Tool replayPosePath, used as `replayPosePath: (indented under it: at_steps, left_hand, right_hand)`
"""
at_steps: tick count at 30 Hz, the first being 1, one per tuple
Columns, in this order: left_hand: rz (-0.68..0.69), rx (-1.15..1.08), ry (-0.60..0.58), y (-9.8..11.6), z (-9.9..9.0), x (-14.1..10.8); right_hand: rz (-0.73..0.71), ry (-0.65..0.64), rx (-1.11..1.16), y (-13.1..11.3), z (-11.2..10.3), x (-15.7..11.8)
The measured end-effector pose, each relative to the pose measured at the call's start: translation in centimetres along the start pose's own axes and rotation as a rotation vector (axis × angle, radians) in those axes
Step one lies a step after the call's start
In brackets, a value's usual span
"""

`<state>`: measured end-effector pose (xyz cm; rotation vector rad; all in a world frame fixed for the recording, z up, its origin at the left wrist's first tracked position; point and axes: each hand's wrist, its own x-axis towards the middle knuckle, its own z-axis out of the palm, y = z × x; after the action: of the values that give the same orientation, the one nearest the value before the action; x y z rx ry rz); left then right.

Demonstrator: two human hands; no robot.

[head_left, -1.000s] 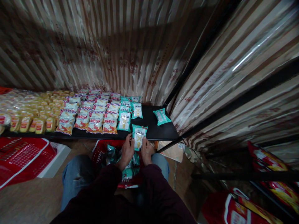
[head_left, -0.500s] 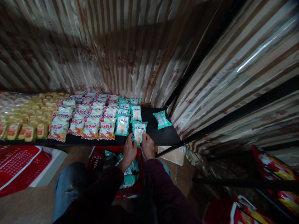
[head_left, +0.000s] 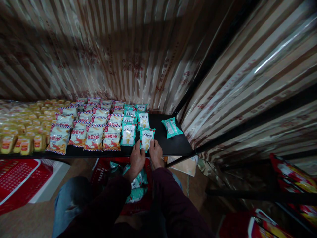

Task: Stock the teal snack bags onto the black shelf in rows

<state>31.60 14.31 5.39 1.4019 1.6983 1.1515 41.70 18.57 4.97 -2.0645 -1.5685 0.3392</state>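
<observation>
So the biggest thing here is the striped plastic sheeting (head_left: 138,49), brownish and crinkly, with reddish printed characters on it. It hangs behind the shelf and wraps round on the right, where dark metal bars (head_left: 237,122) run at a slant against it. Light's pretty dim, with one bright streak on the right-hand sheeting.

Next down is the black shelf (head_left: 160,145), long and narrow. Left end is loaded with yellow wrapped cakes (head_left: 24,132), then rows of white-and-orange snack bags (head_left: 94,135), then a smaller bunch of teal snack bags (head_left: 128,132). One lone teal bag (head_left: 171,127) lies well apart near the right end.

Under the shelf, between the person's knees, there's a red basket (head_left: 99,175) with more teal packs (head_left: 137,193) inside. Another red basket (head_left: 19,181) sits off to the left beside a white box (head_left: 52,180), on a brownish tiled floor.

Now the hands. Both forearms, in dark maroon sleeves, reach forward to the shelf's front edge. The left hand (head_left: 137,160) and right hand (head_left: 156,155) are slightly apart, with one teal packet (head_left: 147,138) pinched between them, fingers and thumbs at its lower sides. That packet is at the front edge, printed face up, just right of the teal bunch.
</observation>
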Motion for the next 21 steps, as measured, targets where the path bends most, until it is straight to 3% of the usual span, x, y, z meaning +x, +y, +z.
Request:
replayPosePath:
  at_steps: [21]
  left_hand:
    - [0.284, 0.177, 0.033, -1.6, 2.1, 2.2]
  right_hand:
    - [0.020, -0.088, -0.109, -1.8, 0.2, 3.8]
